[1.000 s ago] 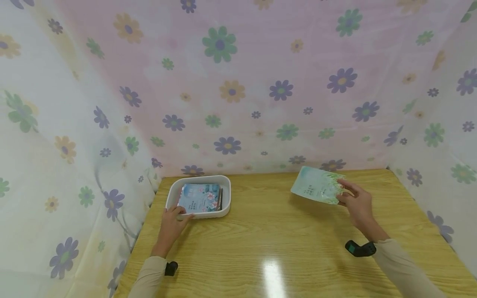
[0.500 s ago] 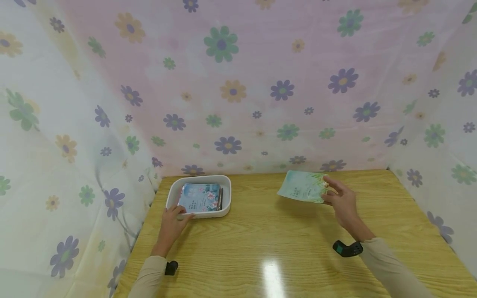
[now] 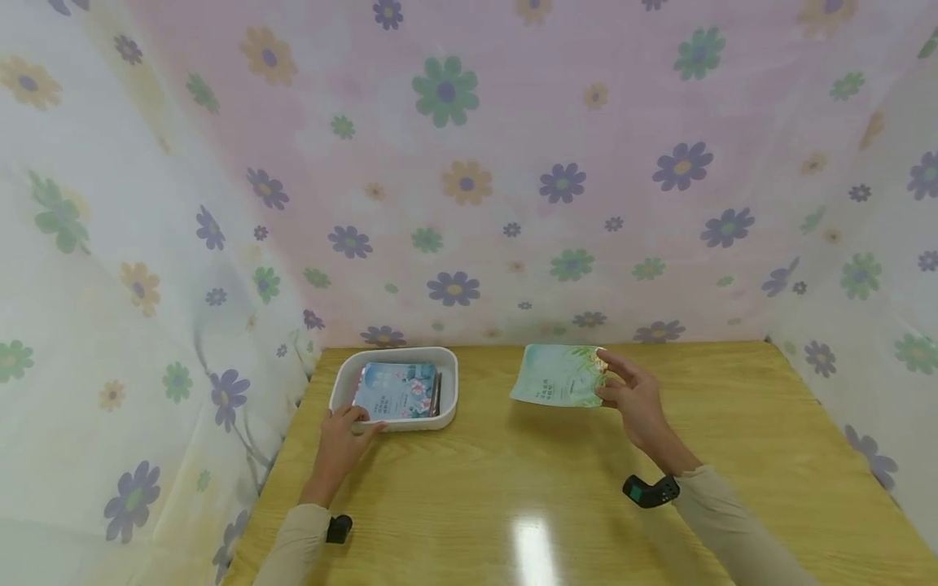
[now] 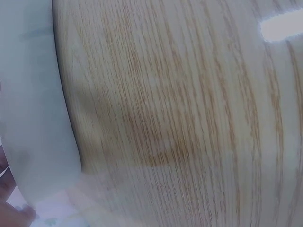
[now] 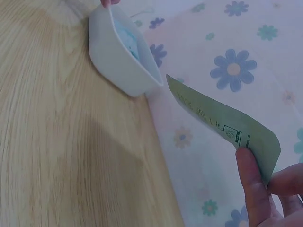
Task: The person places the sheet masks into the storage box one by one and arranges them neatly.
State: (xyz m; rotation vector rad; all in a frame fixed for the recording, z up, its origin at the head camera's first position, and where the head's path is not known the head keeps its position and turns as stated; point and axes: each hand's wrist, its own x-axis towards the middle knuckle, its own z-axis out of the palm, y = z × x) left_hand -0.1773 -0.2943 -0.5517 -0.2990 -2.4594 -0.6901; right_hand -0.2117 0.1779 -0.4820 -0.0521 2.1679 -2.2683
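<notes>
My right hand (image 3: pixel 637 407) pinches the right edge of a flat pale-green sachet (image 3: pixel 558 376) printed with leaves. It holds the sachet above the table, where it casts a shadow. In the right wrist view the back of the green sachet (image 5: pixel 222 120) shows small print, with thumb and fingers on either side. My left hand (image 3: pixel 343 443) grips the front-left rim of a white plastic tub (image 3: pixel 449 382). Inside the tub lies a blue sachet (image 3: pixel 396 389) with pink flowers, on top of others. In the left wrist view, the tub's side (image 4: pixel 38 94) fills the left edge, with fingertips (image 4: pixel 14 215) below.
The wood-grain table (image 3: pixel 440 505) stretches under both hands, with a bright light reflection near its front. A flowered cloth (image 3: pixel 506 163) hangs behind and along both sides. Thin dark-edged items (image 3: pixel 436 395) stand at the tub's right inner wall.
My right hand has moved left with the green sachet, bringing it closer to the tub. The left hand stays on the tub's rim. The head view has shifted slightly.
</notes>
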